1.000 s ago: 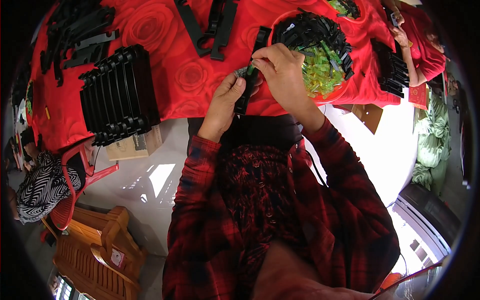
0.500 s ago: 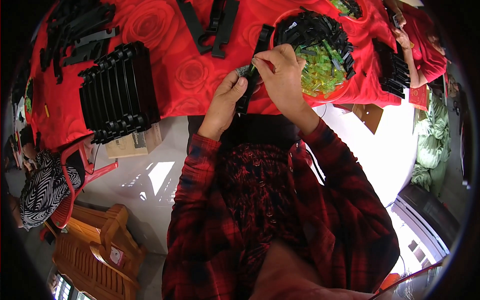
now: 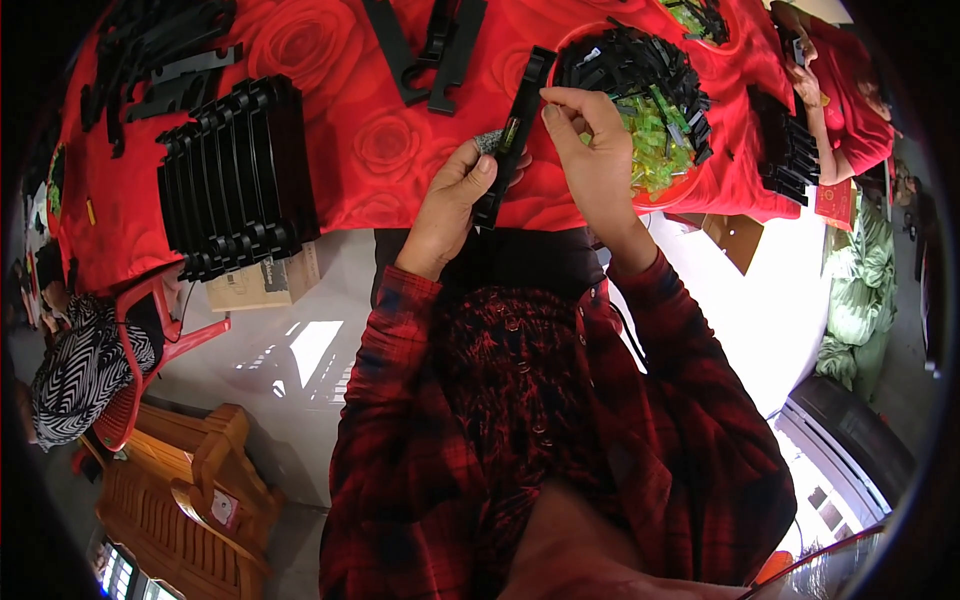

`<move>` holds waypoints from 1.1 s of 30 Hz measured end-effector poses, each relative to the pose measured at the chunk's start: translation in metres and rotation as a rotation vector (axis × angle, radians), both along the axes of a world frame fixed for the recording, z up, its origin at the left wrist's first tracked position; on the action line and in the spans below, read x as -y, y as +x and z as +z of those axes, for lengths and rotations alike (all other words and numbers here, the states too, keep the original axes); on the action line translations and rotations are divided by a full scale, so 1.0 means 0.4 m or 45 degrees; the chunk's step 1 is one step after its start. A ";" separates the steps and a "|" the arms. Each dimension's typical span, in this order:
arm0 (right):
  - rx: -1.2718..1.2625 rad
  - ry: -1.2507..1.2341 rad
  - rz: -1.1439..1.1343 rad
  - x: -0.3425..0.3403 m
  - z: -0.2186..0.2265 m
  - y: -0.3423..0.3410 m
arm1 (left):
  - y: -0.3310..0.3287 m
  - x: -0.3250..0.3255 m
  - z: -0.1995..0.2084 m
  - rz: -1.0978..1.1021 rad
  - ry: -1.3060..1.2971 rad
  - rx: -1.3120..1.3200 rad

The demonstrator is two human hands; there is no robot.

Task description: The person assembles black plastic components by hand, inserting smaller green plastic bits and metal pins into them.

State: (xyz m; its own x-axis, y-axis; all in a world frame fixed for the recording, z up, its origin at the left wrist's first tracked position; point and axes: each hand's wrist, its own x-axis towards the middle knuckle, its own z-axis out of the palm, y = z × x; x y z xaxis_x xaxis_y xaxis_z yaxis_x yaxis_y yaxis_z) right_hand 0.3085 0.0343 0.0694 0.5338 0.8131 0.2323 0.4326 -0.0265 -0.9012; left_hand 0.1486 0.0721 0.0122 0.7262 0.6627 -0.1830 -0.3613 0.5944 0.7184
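Note:
My left hand grips a long black plastic bar with a notched far end, holding it tilted above the table's near edge. A small yellowish-green piece shows in a slot at the bar's middle. Something grey and speckled sits at my left fingers, partly behind the bar. My right hand hovers just right of the bar, thumb and index finger slightly apart, with nothing visible between them. Beside it stands a red bowl heaped with small black pieces and clear yellow-green pieces.
A row of black bars lies stacked at the left on the red rose-patterned cloth. Loose black bars are piled behind it; more lie ahead. Another person works at the right. A red chair stands lower left.
My right hand has come off the bar and moved right, its pinch loosening. The greenish piece in the bar's slot is now uncovered. My left hand keeps its hold.

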 end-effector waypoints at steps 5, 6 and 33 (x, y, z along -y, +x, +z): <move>0.326 -0.012 0.111 0.014 -0.012 -0.004 | 0.000 0.001 -0.003 -0.002 0.014 -0.035; 0.558 -0.038 0.138 0.015 -0.015 -0.007 | 0.001 0.002 -0.001 0.015 0.032 -0.075; 0.804 -0.143 0.172 -0.007 -0.022 -0.026 | -0.006 0.006 -0.007 0.068 0.034 -0.102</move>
State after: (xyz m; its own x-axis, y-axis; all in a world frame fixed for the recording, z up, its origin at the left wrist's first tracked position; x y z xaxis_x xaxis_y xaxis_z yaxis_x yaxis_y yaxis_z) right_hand 0.2981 0.0371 0.0604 0.2138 0.9011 0.3772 0.8839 -0.0140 -0.4675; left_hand 0.1462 0.0695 0.0096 0.6736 0.7055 -0.2204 -0.3329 0.5559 0.7617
